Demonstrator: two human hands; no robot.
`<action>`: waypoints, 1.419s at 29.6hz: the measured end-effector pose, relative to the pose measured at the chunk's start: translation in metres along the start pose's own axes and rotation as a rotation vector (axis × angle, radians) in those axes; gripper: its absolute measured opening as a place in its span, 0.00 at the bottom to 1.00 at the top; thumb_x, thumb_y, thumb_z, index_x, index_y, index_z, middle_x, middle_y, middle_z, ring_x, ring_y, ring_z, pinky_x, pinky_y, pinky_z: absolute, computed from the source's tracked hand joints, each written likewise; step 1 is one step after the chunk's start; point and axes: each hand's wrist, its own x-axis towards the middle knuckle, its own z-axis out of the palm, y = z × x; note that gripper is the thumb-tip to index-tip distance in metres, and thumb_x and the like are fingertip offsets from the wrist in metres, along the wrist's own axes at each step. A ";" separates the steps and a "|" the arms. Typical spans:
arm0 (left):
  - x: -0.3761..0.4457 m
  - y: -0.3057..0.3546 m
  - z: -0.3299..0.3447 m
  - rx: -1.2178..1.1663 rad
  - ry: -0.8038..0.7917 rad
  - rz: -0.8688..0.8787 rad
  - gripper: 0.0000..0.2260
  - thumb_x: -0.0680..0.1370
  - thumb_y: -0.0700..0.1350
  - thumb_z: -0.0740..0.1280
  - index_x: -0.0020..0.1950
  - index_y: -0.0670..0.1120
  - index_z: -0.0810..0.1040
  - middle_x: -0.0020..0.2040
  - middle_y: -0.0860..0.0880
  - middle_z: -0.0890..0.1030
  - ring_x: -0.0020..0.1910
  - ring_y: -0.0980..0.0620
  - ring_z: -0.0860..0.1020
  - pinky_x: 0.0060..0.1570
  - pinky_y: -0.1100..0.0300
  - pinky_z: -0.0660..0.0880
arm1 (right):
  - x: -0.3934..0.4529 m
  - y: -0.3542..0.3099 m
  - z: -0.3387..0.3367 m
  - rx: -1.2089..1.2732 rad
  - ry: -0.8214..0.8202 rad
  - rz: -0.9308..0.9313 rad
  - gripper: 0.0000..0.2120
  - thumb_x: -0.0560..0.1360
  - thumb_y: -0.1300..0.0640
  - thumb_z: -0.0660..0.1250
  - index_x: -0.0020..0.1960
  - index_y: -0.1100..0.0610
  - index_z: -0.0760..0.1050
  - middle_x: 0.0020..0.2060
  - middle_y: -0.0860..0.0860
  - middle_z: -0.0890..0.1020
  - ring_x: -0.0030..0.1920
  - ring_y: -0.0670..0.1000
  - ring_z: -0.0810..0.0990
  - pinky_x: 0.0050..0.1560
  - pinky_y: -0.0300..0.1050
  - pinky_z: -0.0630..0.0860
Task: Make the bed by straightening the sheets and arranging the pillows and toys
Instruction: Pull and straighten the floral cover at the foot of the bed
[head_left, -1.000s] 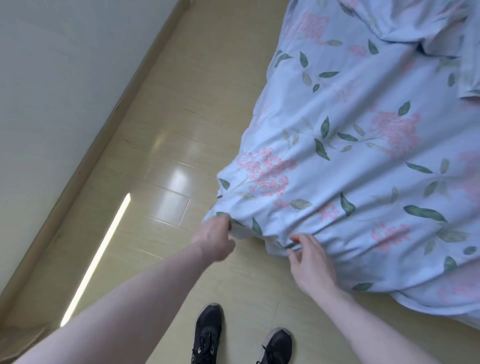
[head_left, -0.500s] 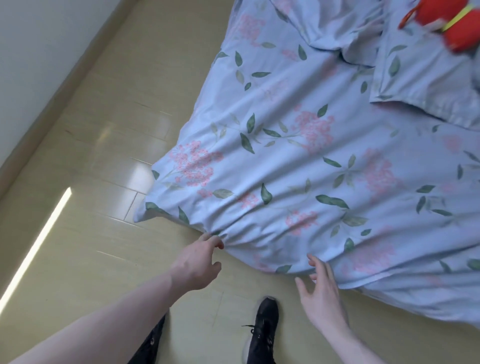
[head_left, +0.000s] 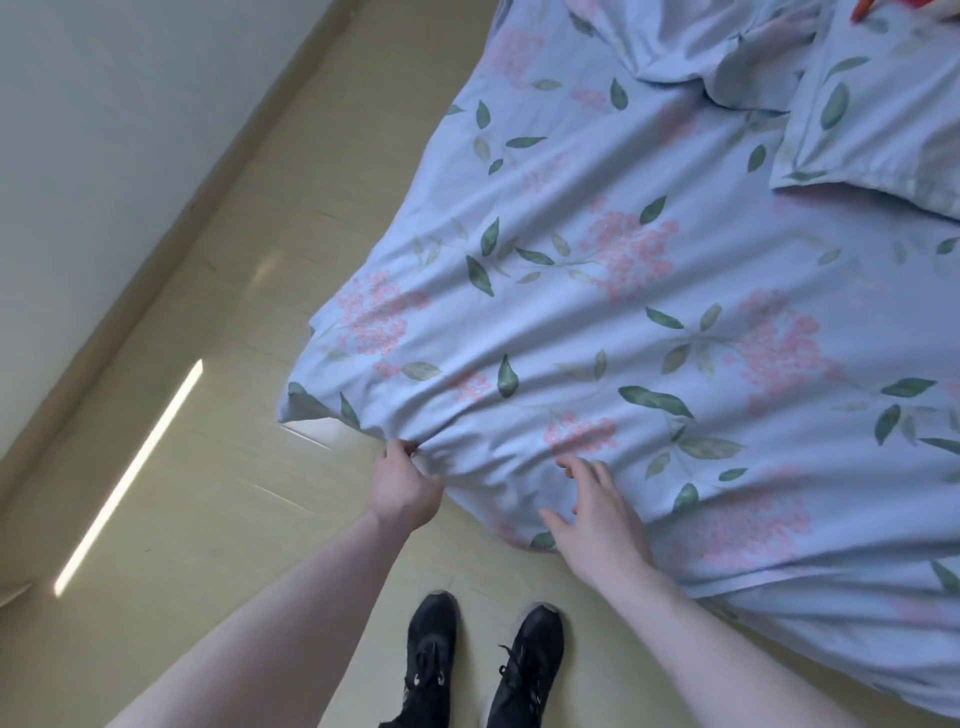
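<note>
1. The left hand (head_left: 404, 487) has its grip curled round a gathered fold at the near edge of the blue floral sheet (head_left: 597, 322), the fingers bunching the cloth just beside the sheet's loose corner.
2. Just to the right of that grip, the right hand (head_left: 597, 512) lies with its fingers spread and fairly straight on the same edge of the sheet, pinching nothing; whether the palm presses down or only touches is hard to tell from this angle.
3. From the grip, creases fan away across the sheet, which covers the bed (head_left: 857, 670) and hangs over its near side.
4. Beyond the grip and to the right, a pillow (head_left: 878, 130) in matching floral cloth lies on the sheet, and beside it, nearer the middle, is a rumpled mound of the same fabric.
5. Farthest from the grip, at the top right edge, a sliver of a red toy (head_left: 883, 8) shows, mostly cut off.
6. Below the grip, two black shoes (head_left: 483, 660) stand on the pale wooden floor (head_left: 234, 519), close to the bed's edge.
7. Left of the grip, a bright strip of light lies on the floor, and past it a baseboard and a white wall (head_left: 104, 130).
</note>
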 end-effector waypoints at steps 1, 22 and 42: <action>0.005 -0.002 0.001 -0.031 0.028 -0.010 0.24 0.74 0.48 0.72 0.68 0.46 0.70 0.65 0.48 0.74 0.55 0.46 0.77 0.51 0.53 0.78 | 0.009 -0.010 0.003 -0.035 -0.007 -0.032 0.27 0.78 0.46 0.69 0.73 0.44 0.62 0.67 0.42 0.66 0.58 0.51 0.78 0.47 0.47 0.73; -0.025 -0.073 -0.012 0.433 0.241 0.773 0.08 0.80 0.48 0.68 0.41 0.52 0.75 0.39 0.56 0.78 0.41 0.50 0.75 0.37 0.58 0.67 | -0.001 -0.007 0.013 -0.237 -0.013 -0.192 0.09 0.82 0.52 0.64 0.43 0.47 0.68 0.40 0.44 0.73 0.37 0.45 0.73 0.32 0.40 0.63; 0.112 -0.037 -0.145 -0.127 0.292 -0.176 0.29 0.76 0.40 0.67 0.76 0.44 0.61 0.72 0.45 0.64 0.49 0.43 0.76 0.54 0.49 0.78 | 0.028 -0.010 0.040 0.236 -0.034 0.306 0.20 0.73 0.34 0.69 0.43 0.51 0.80 0.39 0.44 0.85 0.44 0.48 0.83 0.44 0.46 0.77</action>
